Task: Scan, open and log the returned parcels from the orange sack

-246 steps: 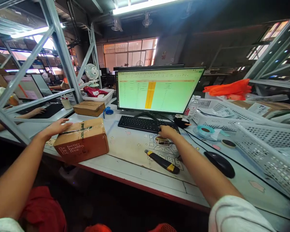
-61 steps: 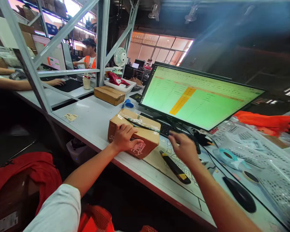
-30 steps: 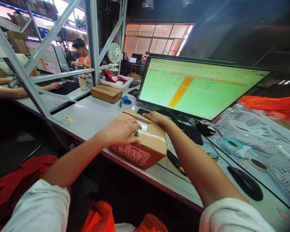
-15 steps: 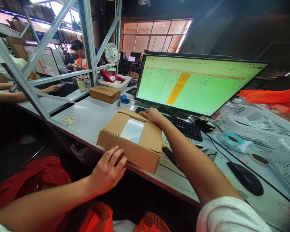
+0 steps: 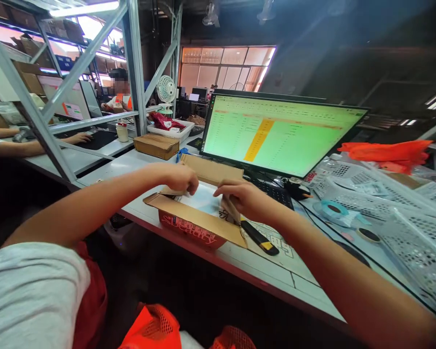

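A cardboard box (image 5: 199, 213) lies on the table before me, its flaps lifted. The long back flap (image 5: 212, 168) stands up, and the front flap (image 5: 199, 215) slopes outward over a printed red side reading "Beauty". Inside shows a flat white and pale-blue surface (image 5: 205, 198). Over the left part of the opening is my left hand (image 5: 183, 178), fingers curled; anything between them is hidden. My right hand (image 5: 240, 196) is at the right end, bent fingers around the small side flap (image 5: 231, 209).
A black and yellow box cutter (image 5: 259, 237) lies right of the box. Behind stand a monitor (image 5: 276, 135) and keyboard (image 5: 276, 193). White plastic baskets (image 5: 378, 194) and tape rolls (image 5: 332, 209) crowd the right. Another brown box (image 5: 157, 145) and a metal frame (image 5: 135, 72) are left.
The box's top flaps have opened, showing the printed front side. My left hand has moved from the front side up over the opening; my right hand from the back edge to the right end.
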### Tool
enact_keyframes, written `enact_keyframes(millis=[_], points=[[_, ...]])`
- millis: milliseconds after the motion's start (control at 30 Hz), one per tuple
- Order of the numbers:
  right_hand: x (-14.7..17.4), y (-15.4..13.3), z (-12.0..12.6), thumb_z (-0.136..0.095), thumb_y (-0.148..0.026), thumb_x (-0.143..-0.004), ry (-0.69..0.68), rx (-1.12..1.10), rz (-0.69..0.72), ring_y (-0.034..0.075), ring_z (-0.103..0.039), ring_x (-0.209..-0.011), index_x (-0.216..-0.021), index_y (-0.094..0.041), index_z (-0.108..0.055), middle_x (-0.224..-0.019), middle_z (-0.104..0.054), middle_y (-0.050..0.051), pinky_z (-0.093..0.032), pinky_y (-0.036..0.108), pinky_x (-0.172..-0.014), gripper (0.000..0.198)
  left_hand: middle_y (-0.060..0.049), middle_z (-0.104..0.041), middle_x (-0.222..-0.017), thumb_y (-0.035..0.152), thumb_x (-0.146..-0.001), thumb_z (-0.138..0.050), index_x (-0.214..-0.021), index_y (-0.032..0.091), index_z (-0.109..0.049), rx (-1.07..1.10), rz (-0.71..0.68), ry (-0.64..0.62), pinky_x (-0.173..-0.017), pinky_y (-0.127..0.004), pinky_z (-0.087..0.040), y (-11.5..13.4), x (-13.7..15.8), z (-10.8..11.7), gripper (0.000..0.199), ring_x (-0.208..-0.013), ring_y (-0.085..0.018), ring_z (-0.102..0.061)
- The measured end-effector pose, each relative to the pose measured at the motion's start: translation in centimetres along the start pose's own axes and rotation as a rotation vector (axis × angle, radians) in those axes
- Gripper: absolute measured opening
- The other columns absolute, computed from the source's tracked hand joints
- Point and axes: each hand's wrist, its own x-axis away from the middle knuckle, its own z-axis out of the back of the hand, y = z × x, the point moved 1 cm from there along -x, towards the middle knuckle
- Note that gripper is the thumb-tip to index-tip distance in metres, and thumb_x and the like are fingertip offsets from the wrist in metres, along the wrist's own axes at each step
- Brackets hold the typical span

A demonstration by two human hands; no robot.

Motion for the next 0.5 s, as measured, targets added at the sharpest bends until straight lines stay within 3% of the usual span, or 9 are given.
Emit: enact_keyframes(millis=[100, 200, 333, 400, 500], points=[[3.6, 1.1, 2.3, -0.044, -0.007, -0.089, 0.102, 0.193, -0.023, 0.025, -0.067, -0.106, -0.125, -0.028, -0.077, -0.118, -0.073, 0.009, -0.053, 0.043, -0.095, 0.054, -0.002, -0.081, -0.096, 0.013, -0.067, -0.061, -0.083, 0.032, -0.083, -0.033, 0.027, 0.185, -0.103, -0.040, -0.046, -2.5, 3.8, 1.4, 0.034, -0.101, -0.027, -0.071], [7.9, 2.5, 1.7, -0.049, -0.010, -0.088, 0.125, 0.294, -0.028, 0.028, -0.067, -0.110, -0.137, -0.027, -0.072, -0.129, -0.071, 0.011, -0.055, 0.045, -0.094, 0.058, -0.002, -0.080, -0.117, 0.017, -0.072, -0.061, -0.107, 0.033, -0.083, -0.018, 0.164, 0.272, -0.110, -0.043, -0.044, -6.4, 8.5, 1.5, 0.044, -0.113, -0.030, -0.069], [11.2, 3.5, -2.6, -0.060, -0.028, -0.094, 0.220, 0.331, -0.072, 0.033, -0.066, -0.114, -0.143, -0.020, -0.068, -0.137, -0.070, 0.014, -0.057, 0.049, -0.095, 0.050, -0.007, -0.069, -0.145, 0.033, -0.078, -0.070, -0.130, 0.027, -0.075, 0.096, 0.232, 0.370, -0.117, -0.044, -0.044, -9.4, 11.8, -3.4, 0.052, -0.135, -0.031, -0.061], [11.3, 3.2, -4.2, -0.059, -0.034, -0.097, 0.319, 0.305, -0.118, 0.033, -0.067, -0.113, -0.140, -0.020, -0.070, -0.135, -0.072, 0.013, -0.056, 0.050, -0.097, 0.046, -0.012, -0.064, -0.150, 0.045, -0.080, -0.073, -0.131, 0.024, -0.072, 0.173, 0.220, 0.548, -0.121, -0.047, -0.043, -9.3, 11.8, -6.5, 0.055, -0.142, -0.032, -0.056], [9.8, 2.6, -4.4, -0.056, -0.040, -0.099, 0.499, 0.219, -0.235, 0.032, -0.070, -0.106, -0.123, -0.023, -0.078, -0.122, -0.077, 0.012, -0.056, 0.049, -0.098, 0.037, -0.017, -0.069, -0.140, 0.055, -0.082, -0.072, -0.113, 0.019, -0.074, 0.318, 0.248, 0.919, -0.122, -0.051, -0.042, -8.6, 10.4, -9.3, 0.048, -0.145, -0.034, -0.053]])
